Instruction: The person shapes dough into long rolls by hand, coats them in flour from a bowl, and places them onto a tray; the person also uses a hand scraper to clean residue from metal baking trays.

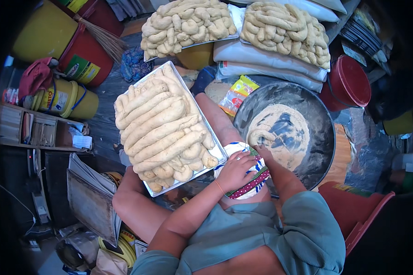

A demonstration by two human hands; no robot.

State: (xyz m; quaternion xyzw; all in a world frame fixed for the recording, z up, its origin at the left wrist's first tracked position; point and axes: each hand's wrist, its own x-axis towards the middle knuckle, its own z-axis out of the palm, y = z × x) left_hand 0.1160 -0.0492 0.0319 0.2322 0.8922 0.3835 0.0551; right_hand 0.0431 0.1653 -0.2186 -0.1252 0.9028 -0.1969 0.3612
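Counting: two hands [237, 170] are showing, plus one patterned cloth [250, 189]. Three trays [220, 154] are carrying three dough heaps [153, 123], one each. One basin [319, 151] is holding one dough roll [261, 134]. One yellow packet [238, 94] and one broom [98, 35] are showing. At least two sacks [270, 55] and three red buckets [89, 48] are showing; exact totals unclear.

Dough [157, 120] is cream, the basin [320, 146] black (beige-dusted).

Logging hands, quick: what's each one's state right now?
Left hand: open, resting on patterned cloth.
Right hand: by the black basin; grip can't be told.
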